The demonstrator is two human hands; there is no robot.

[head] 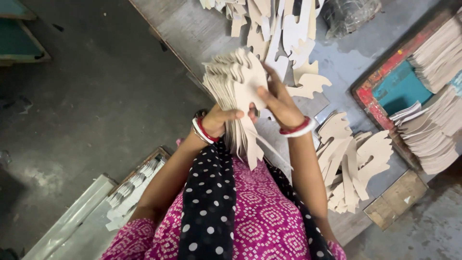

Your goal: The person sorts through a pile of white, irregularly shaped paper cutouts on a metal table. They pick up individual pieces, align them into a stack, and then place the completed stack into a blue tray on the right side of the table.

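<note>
I hold a stack (236, 89) of cut card shapes up over the table (192, 29). My left hand (221, 120) wraps its lower end, thumb pressed across the front. My right hand (279, 103) pinches its right edge. Loose cutouts (353, 161) lie on the table right of the stack, more (274, 24) beyond it.

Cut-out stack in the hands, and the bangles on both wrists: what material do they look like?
Stack of cut-outs: looks like thin beige card or paperboard, matte; the fanned edges show many flat, stiff sheets. Could be thin fibreboard. Bangles: red and white rings, smooth and slightly glossy, probably plastic or shell; cannot tell which. Left hand grips the stack from below; right hand rests on its face.
</note>
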